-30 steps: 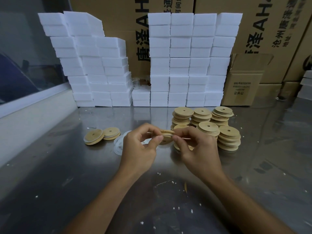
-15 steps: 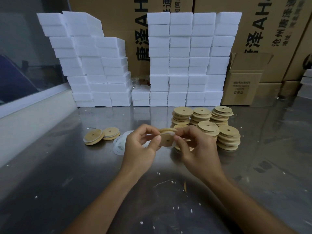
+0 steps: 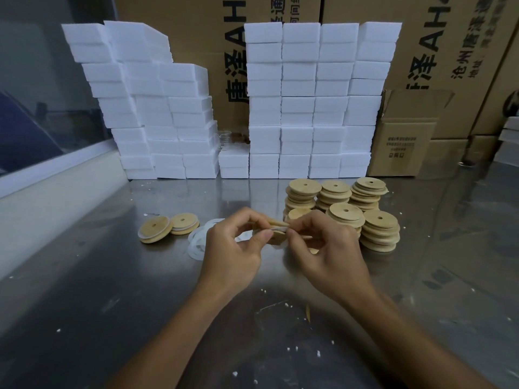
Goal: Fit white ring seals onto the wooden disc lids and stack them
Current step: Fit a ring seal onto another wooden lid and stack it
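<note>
1. The steel counter (image 3: 84, 290) fills the lower view, speckled with white crumbs; its near edge is cut off by the frame.
2. Cardboard cartons (image 3: 365, 37) line the back at 12 o'clock, their printing cut off at the top. A smaller open carton (image 3: 404, 136) stands at 2 o'clock.
3. White foam blocks (image 3: 309, 94) are stacked in two walls against the cartons. In the gap between the walls sit some small clear and brown items, too small to make out.
4. Stacks of wooden disc lids (image 3: 376, 228) stand at 1 o'clock of the hands, each top disc lying flat with a centre hole. The nearest stacks are partly hidden behind the right hand.
5. Two lone lids (image 3: 154, 230) lie at 10 o'clock, the left one tilted and leaning on the other.
6. A heap of white ring seals (image 3: 196, 242) lies flat on the counter just left of the left hand, part of it hidden behind that hand.
7. The left hand (image 3: 233, 251) has its fingers curled, thumb and forefinger pinching the left edge of the held lid (image 3: 276, 233).
8. The right hand (image 3: 328, 251) is likewise curled, pinching the lid's right edge.
9. The held lid is above the counter between the fingertips, seen nearly edge-on, its flat faces up and down and its width running 9 to 3 o'clock. A thin white band shows along its rim; whether this seal is fully seated cannot be told.
</note>
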`<state>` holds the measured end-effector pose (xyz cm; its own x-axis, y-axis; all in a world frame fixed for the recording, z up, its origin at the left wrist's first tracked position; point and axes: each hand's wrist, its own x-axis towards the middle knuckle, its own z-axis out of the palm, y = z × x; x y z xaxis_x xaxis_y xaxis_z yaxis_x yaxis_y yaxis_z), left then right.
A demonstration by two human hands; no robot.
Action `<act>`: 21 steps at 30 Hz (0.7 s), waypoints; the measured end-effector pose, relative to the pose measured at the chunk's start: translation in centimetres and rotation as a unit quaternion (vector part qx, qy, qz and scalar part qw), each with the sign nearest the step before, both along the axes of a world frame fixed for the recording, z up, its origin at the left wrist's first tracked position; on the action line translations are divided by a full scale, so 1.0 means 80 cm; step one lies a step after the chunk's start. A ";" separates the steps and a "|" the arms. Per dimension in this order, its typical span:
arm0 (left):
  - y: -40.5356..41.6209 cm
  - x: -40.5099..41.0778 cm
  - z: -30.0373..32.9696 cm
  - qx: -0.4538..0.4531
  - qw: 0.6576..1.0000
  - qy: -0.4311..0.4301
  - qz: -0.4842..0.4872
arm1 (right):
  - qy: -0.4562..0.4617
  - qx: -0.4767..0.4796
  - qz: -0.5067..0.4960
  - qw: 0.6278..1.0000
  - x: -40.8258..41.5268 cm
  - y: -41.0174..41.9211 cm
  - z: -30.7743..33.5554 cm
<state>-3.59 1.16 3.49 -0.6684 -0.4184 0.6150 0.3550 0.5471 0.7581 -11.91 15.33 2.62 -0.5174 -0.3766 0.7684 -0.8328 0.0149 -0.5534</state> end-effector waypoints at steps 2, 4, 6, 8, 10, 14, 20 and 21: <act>-0.001 -0.001 -0.002 0.004 1.000 -0.004 0.004 | -0.004 0.005 0.002 1.000 -0.002 0.000 -0.001; -0.002 -0.002 -0.004 0.023 1.000 -0.008 0.007 | -0.012 0.007 0.012 1.000 -0.004 0.000 -0.003; -0.003 -0.001 -0.005 0.043 0.999 -0.007 0.007 | -0.014 0.003 0.015 1.000 -0.006 -0.001 -0.005; -0.003 -0.001 -0.003 0.084 0.996 -0.007 0.002 | -0.020 -0.010 0.006 1.000 -0.008 -0.001 -0.007; -0.001 -0.002 -0.001 0.147 0.989 -0.006 -0.014 | -0.036 -0.026 0.006 0.999 -0.010 -0.002 -0.009; 0.004 0.000 0.002 0.176 0.983 -0.022 -0.035 | -0.017 -0.027 -0.002 0.999 -0.009 -0.001 -0.010; 0.004 0.000 0.004 0.059 0.998 -0.010 0.009 | 0.051 -0.008 -0.021 0.998 -0.004 0.000 -0.007; 0.005 0.001 0.004 0.052 0.999 -0.007 0.007 | 0.052 -0.007 -0.022 0.998 -0.004 -0.001 -0.006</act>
<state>-3.53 1.54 3.78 -0.6698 -0.4886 0.5591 0.3378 0.4699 0.8155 -12.19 15.29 2.11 -0.4504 -0.3446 0.8237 -0.8843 0.0450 -0.4647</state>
